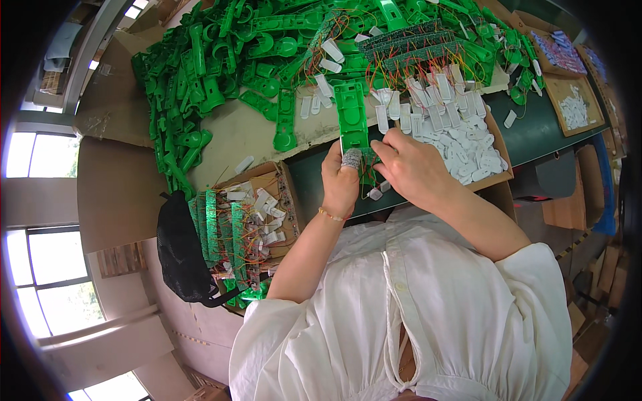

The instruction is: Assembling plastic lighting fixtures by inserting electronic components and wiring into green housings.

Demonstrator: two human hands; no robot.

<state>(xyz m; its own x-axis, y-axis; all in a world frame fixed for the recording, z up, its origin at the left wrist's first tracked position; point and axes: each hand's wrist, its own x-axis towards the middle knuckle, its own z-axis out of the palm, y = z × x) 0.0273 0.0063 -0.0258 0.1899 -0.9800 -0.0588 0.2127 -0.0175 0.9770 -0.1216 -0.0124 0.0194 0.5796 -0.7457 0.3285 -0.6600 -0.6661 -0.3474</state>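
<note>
My left hand [341, 180], with a grey cloth wrap on the thumb, grips the lower end of a long green plastic housing [352, 117] that points away from me. My right hand [409, 166] rests against the same piece from the right, fingers curled over its lower part and over a green circuit strip partly hidden beneath them. A small white plastic piece [376, 194] lies just below my hands.
A big heap of green plastic housings [221, 73] fills the far side. A cardboard box of white pieces [468, 144] sits right of my hands. Another box of wired green boards [241, 227] and a black bag [180, 250] stand at my left.
</note>
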